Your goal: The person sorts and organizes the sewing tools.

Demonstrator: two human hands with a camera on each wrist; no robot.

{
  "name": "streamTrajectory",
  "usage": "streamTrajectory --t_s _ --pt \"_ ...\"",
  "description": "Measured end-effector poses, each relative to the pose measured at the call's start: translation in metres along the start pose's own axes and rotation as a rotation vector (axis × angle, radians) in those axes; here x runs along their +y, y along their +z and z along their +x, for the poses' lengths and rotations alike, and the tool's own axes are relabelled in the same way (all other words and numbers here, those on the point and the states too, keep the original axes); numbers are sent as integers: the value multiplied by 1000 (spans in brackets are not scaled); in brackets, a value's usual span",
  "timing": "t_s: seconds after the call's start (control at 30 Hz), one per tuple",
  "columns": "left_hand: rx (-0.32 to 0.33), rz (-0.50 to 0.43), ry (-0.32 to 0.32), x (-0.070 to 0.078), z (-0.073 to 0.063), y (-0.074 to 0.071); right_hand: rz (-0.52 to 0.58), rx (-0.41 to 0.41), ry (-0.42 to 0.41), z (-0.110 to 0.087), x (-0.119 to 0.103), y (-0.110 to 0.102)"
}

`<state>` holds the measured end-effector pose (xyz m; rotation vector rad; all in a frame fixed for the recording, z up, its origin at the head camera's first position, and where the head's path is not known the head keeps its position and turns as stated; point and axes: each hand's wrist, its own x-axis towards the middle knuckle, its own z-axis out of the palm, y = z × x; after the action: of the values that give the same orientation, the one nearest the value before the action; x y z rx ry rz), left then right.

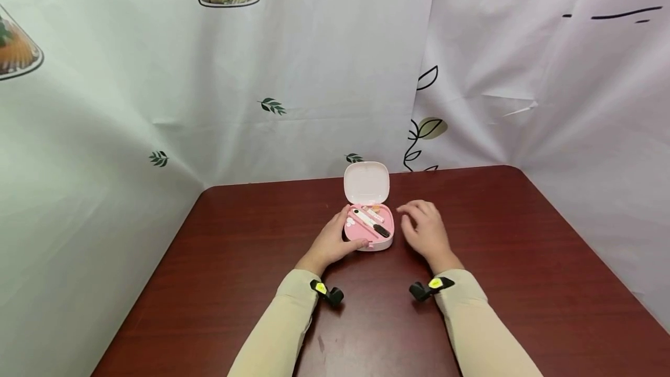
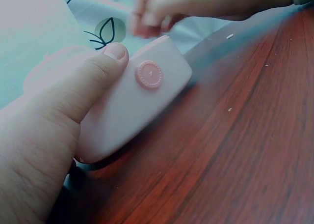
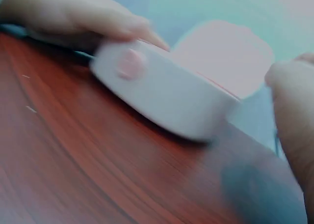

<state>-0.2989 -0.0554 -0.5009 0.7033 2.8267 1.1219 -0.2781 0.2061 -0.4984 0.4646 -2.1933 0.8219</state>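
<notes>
A small pink-and-white case [image 1: 387, 243] stands on the table with its white lid [image 1: 366, 183] raised. Inside lie a slim tool [image 1: 369, 221], white with a black end, and a few small pale pieces. My left hand [image 1: 330, 242] grips the left side of the case, its thumb at the front edge; in the left wrist view the thumb [image 2: 100, 69] lies beside a round pink button [image 2: 149, 75] on the front wall. To the right of the case, my right hand [image 1: 426, 231] hovers apart from it with loosely bent fingers and nothing visible in them.
The dark red wooden table [image 1: 220, 284] reaches back to a white curtain [image 1: 314, 63] printed with leaves and plants. Black wrist cameras are strapped over both sleeves [image 1: 463, 292]. A few tiny white specks [image 2: 229, 36] lie on the tabletop.
</notes>
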Motion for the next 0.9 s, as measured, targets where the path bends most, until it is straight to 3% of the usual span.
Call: streamTrajectory --t_s 0.23,0.4,0.7,0.9 --pt "-10 17 -13 -1 1 1 -124 -243 198 -22 35 -50" --pt "-9 24 -12 0 1 -1 -141 -384 263 -33 49 -78" --pt "-7 21 -5 2 1 -2 -187 -431 204 -39 57 -87" --pt "-19 24 -20 1 1 -1 -229 -449 223 -35 54 -82"
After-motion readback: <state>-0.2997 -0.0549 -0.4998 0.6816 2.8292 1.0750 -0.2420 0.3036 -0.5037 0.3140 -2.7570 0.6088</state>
